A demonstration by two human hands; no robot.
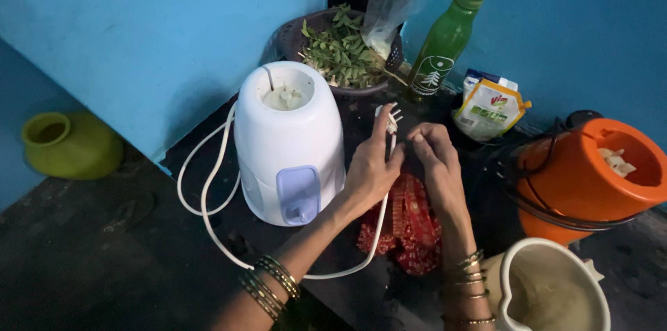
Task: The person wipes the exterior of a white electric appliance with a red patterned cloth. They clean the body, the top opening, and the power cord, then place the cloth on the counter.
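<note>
Plug, white and at the end of a white cord, sits upright in the head view, pinched in the left hand near the middle of the dark counter. That hand's fingers are curled around the cord just below the plug, thumb side toward the right, so it is closed on the plug end. The right hand lies just beside it on the right, fingers bent and loosely gathered with their tips close to the plug; whether they touch it cannot be told, and nothing shows in its grip. Both wrists carry stacked bangles.

The cord loops away to the left and near side, running round the base of a white mixer base with a pale lilac knob panel, which stands just left of the left hand. Under both hands lies a red patterned cloth. At the far side a dark basket holds green leaves and a clear plastic bag; a green bottle stands right of it, then a small printed pouch. An orange bucket sits at the right, a cream jug in the near right corner, and a green pot far off to the left on the floor.
</note>
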